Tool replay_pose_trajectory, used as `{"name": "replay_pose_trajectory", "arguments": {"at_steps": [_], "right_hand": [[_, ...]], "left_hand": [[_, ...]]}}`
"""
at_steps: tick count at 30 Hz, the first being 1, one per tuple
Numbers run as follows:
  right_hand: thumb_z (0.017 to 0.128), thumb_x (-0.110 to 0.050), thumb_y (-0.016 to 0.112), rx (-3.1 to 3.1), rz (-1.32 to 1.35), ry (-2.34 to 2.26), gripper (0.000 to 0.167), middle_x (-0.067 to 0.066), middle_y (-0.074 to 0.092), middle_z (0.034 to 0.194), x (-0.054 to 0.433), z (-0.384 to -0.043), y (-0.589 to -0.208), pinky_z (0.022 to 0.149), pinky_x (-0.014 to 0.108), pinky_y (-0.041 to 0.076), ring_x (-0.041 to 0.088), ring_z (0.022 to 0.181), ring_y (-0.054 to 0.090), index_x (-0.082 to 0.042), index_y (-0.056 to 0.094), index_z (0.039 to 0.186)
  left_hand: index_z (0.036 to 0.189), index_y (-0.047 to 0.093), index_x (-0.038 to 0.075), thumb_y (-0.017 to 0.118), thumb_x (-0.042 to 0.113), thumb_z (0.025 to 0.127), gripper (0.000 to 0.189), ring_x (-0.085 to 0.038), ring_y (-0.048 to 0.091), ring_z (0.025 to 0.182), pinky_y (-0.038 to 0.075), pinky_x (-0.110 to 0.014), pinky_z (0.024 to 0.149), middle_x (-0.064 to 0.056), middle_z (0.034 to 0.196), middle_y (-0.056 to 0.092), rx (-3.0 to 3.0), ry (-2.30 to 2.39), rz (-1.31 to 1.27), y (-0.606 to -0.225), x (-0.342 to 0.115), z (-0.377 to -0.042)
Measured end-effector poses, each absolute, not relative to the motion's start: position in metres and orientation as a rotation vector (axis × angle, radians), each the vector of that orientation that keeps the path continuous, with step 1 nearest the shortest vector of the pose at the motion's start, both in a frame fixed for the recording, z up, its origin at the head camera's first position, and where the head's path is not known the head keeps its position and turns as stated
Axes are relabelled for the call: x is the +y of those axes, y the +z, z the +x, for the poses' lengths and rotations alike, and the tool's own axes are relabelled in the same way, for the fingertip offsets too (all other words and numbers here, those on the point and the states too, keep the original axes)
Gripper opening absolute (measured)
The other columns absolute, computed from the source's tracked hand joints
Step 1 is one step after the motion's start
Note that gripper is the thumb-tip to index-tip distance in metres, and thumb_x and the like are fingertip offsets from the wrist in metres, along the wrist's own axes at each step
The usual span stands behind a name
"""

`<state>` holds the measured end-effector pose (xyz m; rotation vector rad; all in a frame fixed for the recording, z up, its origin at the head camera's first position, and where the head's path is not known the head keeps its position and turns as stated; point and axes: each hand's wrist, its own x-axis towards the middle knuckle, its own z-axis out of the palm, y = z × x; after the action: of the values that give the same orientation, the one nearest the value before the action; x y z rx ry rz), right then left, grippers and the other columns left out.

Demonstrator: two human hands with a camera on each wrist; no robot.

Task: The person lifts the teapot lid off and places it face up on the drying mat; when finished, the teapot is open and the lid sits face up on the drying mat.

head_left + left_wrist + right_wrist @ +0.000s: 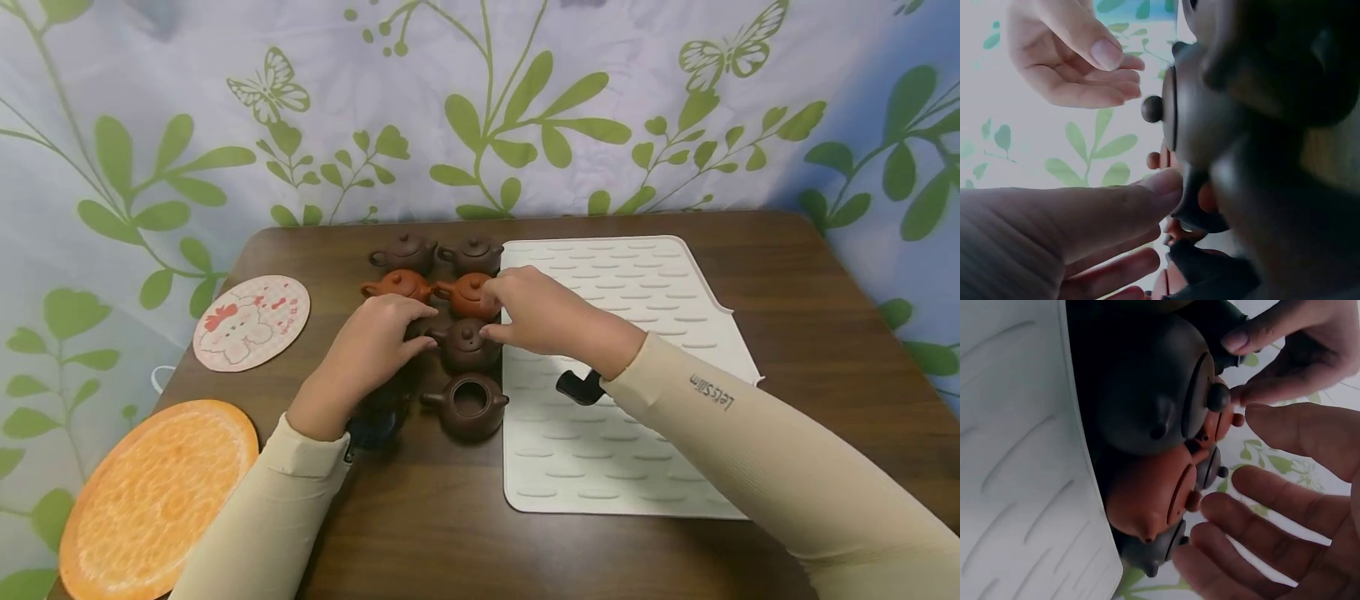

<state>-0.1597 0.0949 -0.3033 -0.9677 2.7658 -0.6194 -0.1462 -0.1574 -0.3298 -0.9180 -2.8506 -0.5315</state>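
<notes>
My left hand [375, 342] pinches the handle [1192, 189] of the lidded dark-brown teapot [467, 350], probably to steady it; my right hand [543, 312] holds nothing, fingers apart near the lid [1196, 400]. The pot stands on the counter [442, 517] between an orange-red teapot [468, 293] and a lidless teapot [471, 427], presumably lined up for easy reach.

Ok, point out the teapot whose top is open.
The dark brown teapot at the near end of the column beside the white mat: of those clearly visible, it alone lacks a lid.
</notes>
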Motion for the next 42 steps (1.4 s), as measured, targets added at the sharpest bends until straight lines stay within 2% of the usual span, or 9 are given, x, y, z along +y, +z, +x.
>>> {"name": "replay_pose_trajectory", "arguments": {"at_steps": [7, 15, 25, 30, 42], "right_hand": [[0.096, -0.017, 0.082, 2.738, -1.128, -0.596, 0.028, 0.01, 0.072, 0.114, 0.081, -0.164, -0.308, 0.092, 0.04, 0.052, 0.026, 0.104, 0.065, -0.001, 0.077, 0.119], [0.096, -0.014, 0.082, 2.688, -1.188, -0.587, 0.031, 0.01, 0.072, 0.121, 0.078, -0.169, -0.315, 0.098, 0.038, 0.051, 0.025, 0.114, 0.066, -0.002, 0.076, 0.124], [0.096, -0.013, 0.081, 2.634, -1.307, -0.625, 0.024, 0.006, 0.074, 0.116, 0.078, -0.169, -0.326, 0.096, 0.035, 0.053, 0.021, 0.112, 0.068, -0.003, 0.079, 0.118], [0.097, -0.013, 0.081, 2.628, -1.317, -0.619, 0.024, 0.006, 0.075, 0.116, 0.078, -0.169, -0.329, 0.096, 0.035, 0.053, 0.022, 0.112, 0.068, -0.003, 0.079, 0.119], [0.099, -0.014, 0.079, 2.631, -1.325, -0.621, 0.023, 0.006, 0.074, 0.118, 0.08, -0.171, -0.329, 0.095, 0.035, 0.053, 0.021, 0.112, 0.068, -0.005, 0.079, 0.12]], "left_hand": [[0.114, 0.081, 0.002, 0.089, 0.017, 0.089, 0.03, -0.029, 0.072, 0.098, 0.058, -0.048, 0.087, -0.009, 0.108, 0.078, -2.876, -0.547, -0.945, -0.338, -0.162, -0.156], [0.11, 0.084, 0.005, 0.087, 0.02, 0.091, 0.024, -0.028, 0.074, 0.093, 0.059, -0.046, 0.083, -0.005, 0.102, 0.079, -2.886, -0.536, -0.966, -0.344, -0.169, -0.16], [0.109, 0.084, 0.005, 0.083, 0.02, 0.095, 0.021, -0.025, 0.074, 0.088, 0.058, -0.043, 0.079, -0.004, 0.099, 0.079, -2.897, -0.627, -1.017, -0.35, -0.17, -0.166], [0.11, 0.084, 0.005, 0.083, 0.019, 0.095, 0.021, -0.02, 0.073, 0.085, 0.058, -0.041, 0.078, -0.004, 0.099, 0.079, -2.888, -0.638, -1.034, -0.351, -0.169, -0.166], [0.106, 0.086, 0.009, 0.086, 0.019, 0.091, 0.017, -0.01, 0.065, 0.072, 0.055, -0.035, 0.067, 0.0, 0.094, 0.079, -2.854, -0.726, -1.01, -0.353, -0.172, -0.166]]}}
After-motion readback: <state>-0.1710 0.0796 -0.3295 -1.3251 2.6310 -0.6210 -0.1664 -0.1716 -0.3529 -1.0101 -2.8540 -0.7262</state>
